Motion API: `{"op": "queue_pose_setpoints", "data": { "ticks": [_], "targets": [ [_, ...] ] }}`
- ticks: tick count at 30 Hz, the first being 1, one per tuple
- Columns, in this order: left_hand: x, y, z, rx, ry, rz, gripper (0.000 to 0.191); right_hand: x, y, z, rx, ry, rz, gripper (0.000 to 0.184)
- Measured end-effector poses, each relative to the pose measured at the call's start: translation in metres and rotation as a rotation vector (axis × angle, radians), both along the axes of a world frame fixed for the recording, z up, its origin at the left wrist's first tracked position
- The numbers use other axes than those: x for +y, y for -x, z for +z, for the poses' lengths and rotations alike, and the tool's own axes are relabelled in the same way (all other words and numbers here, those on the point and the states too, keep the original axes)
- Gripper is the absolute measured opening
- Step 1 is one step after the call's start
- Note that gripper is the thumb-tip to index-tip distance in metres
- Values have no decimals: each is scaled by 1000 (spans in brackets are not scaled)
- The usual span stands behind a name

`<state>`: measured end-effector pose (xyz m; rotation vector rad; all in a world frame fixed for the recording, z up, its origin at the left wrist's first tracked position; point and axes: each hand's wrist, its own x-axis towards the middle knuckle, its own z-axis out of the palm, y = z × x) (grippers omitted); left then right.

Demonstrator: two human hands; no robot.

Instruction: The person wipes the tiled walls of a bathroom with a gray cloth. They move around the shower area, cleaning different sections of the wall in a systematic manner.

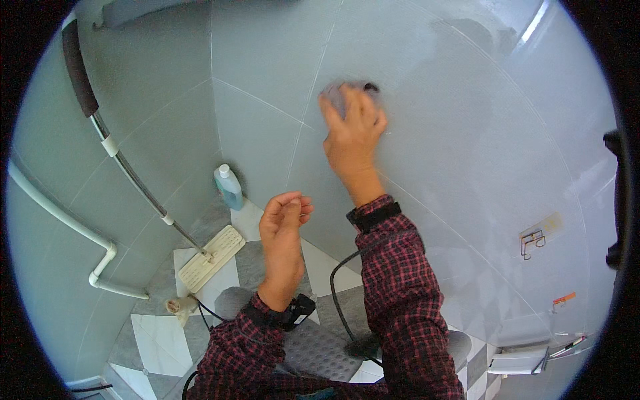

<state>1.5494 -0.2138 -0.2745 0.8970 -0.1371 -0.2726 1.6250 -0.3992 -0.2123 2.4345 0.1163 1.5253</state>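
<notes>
My right hand (354, 130) presses a greyish cloth (336, 98) flat against the grey tiled wall (425, 130), its fingers spread over it; hand and cloth are slightly blurred. A small dark patch shows at the cloth's upper right edge. Lower and to the left, my left hand (285, 230) hangs in front of the wall with its fingers loosely curled, touching nothing that I can see. Both sleeves are red and black plaid. A black device is strapped at the left wrist, and a black cable runs by the right forearm.
A flat mop (212, 257) leans in the left corner beside a plastic bottle (229, 187) of bluish liquid. White pipe (60, 207) runs along the left wall. A grey textured mat or seat (322, 350) lies below me. Wire hooks (532, 242) and a white holder (517, 361) are at right.
</notes>
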Motion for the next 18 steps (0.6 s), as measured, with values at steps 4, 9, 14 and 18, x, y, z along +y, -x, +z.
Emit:
{"op": "queue_pose_setpoints", "data": {
  "ticks": [4,9,14,18],
  "targets": [
    [2,-2,-2,-8,3,13,19,5,13,-101,438,34,6,37],
    [2,-5,-2,13,-8,13,19,-5,66,-171,758,49,-36,37],
    [-5,0,-6,0,4,-35,20,-39,115,-74,330,-48,-54,41],
    [-17,9,-4,-1,0,-62,18,-64,158,36,-49,-114,-273,58]
  ]
}}
